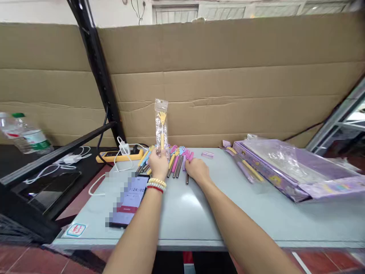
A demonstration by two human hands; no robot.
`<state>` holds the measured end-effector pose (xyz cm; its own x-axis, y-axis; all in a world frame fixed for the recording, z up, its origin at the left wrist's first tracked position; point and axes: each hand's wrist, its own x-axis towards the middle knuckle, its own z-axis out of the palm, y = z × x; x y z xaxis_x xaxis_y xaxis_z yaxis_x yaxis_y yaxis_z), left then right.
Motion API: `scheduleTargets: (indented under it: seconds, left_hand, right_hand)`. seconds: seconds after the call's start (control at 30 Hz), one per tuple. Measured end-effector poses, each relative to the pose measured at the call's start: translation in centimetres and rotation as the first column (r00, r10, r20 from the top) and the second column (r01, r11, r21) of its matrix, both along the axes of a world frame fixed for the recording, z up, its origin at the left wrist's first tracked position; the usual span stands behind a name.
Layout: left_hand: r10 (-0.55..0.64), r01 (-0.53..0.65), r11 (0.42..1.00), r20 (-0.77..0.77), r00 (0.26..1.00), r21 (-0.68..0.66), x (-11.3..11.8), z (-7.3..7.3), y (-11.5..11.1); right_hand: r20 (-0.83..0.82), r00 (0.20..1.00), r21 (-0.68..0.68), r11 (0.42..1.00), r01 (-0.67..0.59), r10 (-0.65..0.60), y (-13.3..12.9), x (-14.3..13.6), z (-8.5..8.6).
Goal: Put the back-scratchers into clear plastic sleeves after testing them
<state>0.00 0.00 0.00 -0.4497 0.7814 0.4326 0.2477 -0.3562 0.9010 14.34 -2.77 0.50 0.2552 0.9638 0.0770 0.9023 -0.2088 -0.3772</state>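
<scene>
In the head view, my left grip (159,163) holds a bagged scratcher (162,121) upright above the pile (179,161), likely for clearance, while my right grip (197,168) meets its right end, pinching what I cannot tell.

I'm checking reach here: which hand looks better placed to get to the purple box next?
Probably the right hand: it is nearer the purple box, which lies on its side. The left hand is farther away and holds a bagged yellow stick.
</scene>
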Motion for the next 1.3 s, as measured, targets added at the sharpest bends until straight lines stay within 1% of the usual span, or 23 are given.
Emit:
scheduleTargets:
  seconds: [0.1, 0.2, 0.37, 0.5, 0.7, 0.93, 1.07, 1.17, 1.3]
  left_hand:
    - [-0.004, 0.004, 1.0, 0.036, 0.999, -0.001, -0.1, 0.0, 0.2]
    - [-0.063, 0.062, 0.998, 0.091, 0.994, 0.013, 0.0, -0.3, 0.4]
    - [-0.225, 0.225, 0.974, 0.186, 0.956, 0.02, 0.5, -0.8, 0.5]
    - [-0.28, 0.282, 0.959, 0.203, 0.938, 0.022, 0.8, -0.7, 0.1]
    - [-0.274, 0.282, 0.959, 0.218, 0.937, -0.008, 0.8, -0.4, -0.1]
    - [-0.306, 0.319, 0.948, 0.241, 0.921, -0.017, 0.8, -0.6, 0.1]
    - [-0.303, 0.313, 0.95, 0.213, 0.929, -0.015, 0.7, -0.7, 0.2]
    - [-0.323, 0.334, 0.942, 0.194, 0.926, -0.023, 0.8, -0.8, 0.2]
    - [-0.346, 0.367, 0.929, 0.238, 0.908, -0.047, 1.0, -0.9, 0.1]
  right_hand:
    - [0.066, 0.995, 0.021, 0.997, -0.073, 0.072, -0.7, -0.1, 0.1]
    - [0.11, 0.987, 0.005, 0.993, -0.12, 0.118, -1.1, -0.3, 0.2]
    - [0.122, 0.982, -0.027, 0.989, -0.143, 0.145, -1.2, -0.7, -0.1]
    - [0.11, 0.983, -0.026, 0.989, -0.145, 0.147, -1.1, -0.7, -0.4]
    - [0.105, 0.988, 0.015, 0.993, -0.116, 0.113, -1.1, -0.6, -0.7]
    - [0.143, 0.975, 0.011, 0.985, -0.174, 0.171, -1.0, -0.6, -0.9]
    - [0.147, 0.974, 0.008, 0.984, -0.176, 0.173, -1.1, -0.6, -1.1]
    - [0.145, 0.974, 0.016, 0.984, -0.177, 0.173, -1.2, -0.6, -1.1]
    - [0.132, 0.977, 0.018, 0.985, -0.169, 0.165, -1.4, -0.7, -0.8]
